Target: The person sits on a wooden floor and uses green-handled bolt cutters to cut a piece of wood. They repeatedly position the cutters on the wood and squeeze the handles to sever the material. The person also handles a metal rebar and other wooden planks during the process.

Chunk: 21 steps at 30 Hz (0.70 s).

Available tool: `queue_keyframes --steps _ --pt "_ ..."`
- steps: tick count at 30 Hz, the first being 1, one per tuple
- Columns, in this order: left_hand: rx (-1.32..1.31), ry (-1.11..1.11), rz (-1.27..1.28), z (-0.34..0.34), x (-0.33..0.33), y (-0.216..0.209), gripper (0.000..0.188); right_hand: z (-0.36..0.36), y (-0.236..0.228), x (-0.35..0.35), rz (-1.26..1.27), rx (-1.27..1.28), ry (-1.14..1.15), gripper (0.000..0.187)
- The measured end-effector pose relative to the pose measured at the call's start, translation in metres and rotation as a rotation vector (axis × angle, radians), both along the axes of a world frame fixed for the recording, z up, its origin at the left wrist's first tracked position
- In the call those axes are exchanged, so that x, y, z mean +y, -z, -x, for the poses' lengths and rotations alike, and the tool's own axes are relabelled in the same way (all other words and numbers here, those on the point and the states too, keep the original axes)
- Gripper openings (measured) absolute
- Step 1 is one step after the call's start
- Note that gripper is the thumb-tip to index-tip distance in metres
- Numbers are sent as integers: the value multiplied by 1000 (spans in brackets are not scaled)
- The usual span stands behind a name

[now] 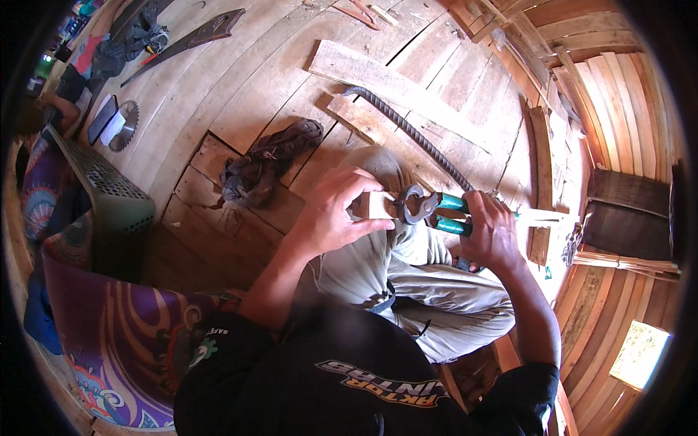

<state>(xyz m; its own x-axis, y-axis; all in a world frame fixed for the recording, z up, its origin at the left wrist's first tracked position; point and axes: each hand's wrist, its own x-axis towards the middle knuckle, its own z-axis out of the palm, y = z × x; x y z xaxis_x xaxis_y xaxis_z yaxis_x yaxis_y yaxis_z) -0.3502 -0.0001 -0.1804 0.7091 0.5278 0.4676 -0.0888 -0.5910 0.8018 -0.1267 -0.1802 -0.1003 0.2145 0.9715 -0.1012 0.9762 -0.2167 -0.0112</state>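
Observation:
My left hand (336, 212) grips a short, pale wooden block (379, 205) above my bent knee, thumb below it and fingers over the top. In my right hand (490, 229) are pincers (452, 212) with green handles, the fingers wrapped round them. The dark, rounded jaws meet the block's right end. Whether they pinch a nail there is too small to tell. Under both hands lie my crossed legs in light trousers (356, 272).
Ahead on the plank floor lie a ribbed metal bar (414, 131), loose boards (400, 91) and a crumpled dark cloth (269, 161). Further left are a handsaw (207, 33), a circular saw blade (128, 128) and a green perforated basket (116, 185). A purple patterned sheet (131, 320) curves beside me.

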Motion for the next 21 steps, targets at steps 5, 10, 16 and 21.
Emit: queue_keyframes --steps 5,10,16,21 --pt "0 -6 15 -2 -4 1 47 5 -54 19 -97 -318 -98 49" --pt "19 -80 -73 -1 0 4 48 11 -84 44 -369 -516 -221 23" --pt "-283 64 565 -6 -4 8 56 -5 -81 19 -487 -332 151 23" --pt "-692 214 900 -65 -1 0 64 -19 -80 -22 -338 373 803 28"
